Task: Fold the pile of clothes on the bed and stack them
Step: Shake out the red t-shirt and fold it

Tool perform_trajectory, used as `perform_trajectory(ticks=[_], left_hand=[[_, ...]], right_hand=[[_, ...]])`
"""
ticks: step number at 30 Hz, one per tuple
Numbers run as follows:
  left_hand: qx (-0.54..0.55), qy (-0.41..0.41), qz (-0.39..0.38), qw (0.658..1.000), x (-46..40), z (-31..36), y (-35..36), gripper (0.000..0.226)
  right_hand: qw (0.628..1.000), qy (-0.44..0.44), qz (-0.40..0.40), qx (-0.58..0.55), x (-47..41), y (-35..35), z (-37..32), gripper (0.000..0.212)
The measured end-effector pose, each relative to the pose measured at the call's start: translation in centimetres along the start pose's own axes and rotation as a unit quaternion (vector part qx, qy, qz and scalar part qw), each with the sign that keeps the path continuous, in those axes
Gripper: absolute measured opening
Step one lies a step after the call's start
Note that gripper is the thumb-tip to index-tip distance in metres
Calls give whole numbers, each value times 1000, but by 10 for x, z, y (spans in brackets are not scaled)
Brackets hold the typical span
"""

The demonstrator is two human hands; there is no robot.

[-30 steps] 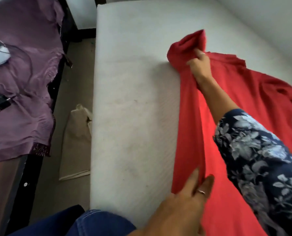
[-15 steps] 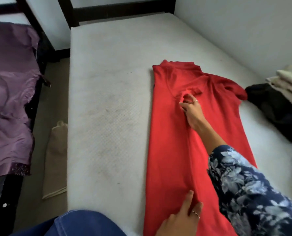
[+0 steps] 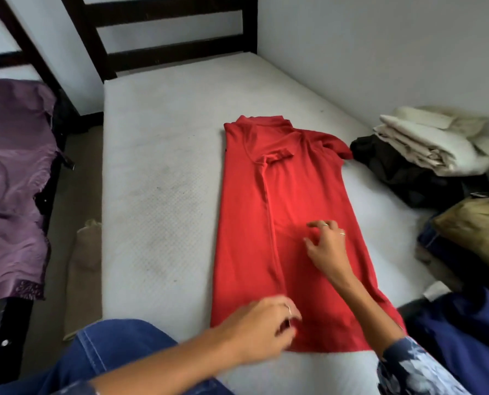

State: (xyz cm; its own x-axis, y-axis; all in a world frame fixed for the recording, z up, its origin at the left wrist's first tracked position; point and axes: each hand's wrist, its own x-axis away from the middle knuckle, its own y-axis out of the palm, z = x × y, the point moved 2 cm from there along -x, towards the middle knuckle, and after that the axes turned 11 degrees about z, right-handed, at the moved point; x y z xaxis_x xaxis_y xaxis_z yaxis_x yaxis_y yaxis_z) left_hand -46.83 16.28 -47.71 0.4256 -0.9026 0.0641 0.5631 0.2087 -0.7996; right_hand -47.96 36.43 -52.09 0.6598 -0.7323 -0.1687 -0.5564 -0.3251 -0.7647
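White quilted mattress [image 3: 163, 195] fills the middle of the room, butting against a dark wooden bed frame [image 3: 163, 52] at its far end and a pale wall [image 3: 380, 52] along one side. Lengthwise on the mattress lies the red shirt [image 3: 294, 201], flat, its collar toward the bed frame and its hem toward the person, with one side folded in over the body so a sleeve lies across the chest. Over the shirt's lower half is the right hand [image 3: 327, 246], its fingers [image 3: 316, 224] spread apart and lightly bent; whether they touch the cloth cannot be told. At the shirt's hem, the left hand [image 3: 262, 329] has its fingers curled together at the folded edge, though an actual pinch on the fabric is not clear. Beside the shirt, toward the wall, sit folded cream clothes [image 3: 428, 141] on top of a dark garment [image 3: 400, 172]. Nearer the hem on that same side lie an olive bundle [image 3: 477, 223] and blue fabric [image 3: 465, 332]. Across the floor gap from the mattress, purple cloth [image 3: 12, 172] drapes over another bed.
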Motion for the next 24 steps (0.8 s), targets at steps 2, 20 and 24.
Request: perform_trajectory(ticks=[2, 20, 24], left_hand=[[-7, -6, 25, 1000, -18, -2, -14, 29], [-128, -65, 149, 978, -289, -5, -28, 45], [-180, -61, 122, 974, -337, -11, -19, 43]], right_hand=[[995, 22, 44, 87, 19, -24, 15, 44], [996, 23, -42, 79, 67, -34, 25, 34], [994, -13, 16, 107, 64, -23, 29, 28]])
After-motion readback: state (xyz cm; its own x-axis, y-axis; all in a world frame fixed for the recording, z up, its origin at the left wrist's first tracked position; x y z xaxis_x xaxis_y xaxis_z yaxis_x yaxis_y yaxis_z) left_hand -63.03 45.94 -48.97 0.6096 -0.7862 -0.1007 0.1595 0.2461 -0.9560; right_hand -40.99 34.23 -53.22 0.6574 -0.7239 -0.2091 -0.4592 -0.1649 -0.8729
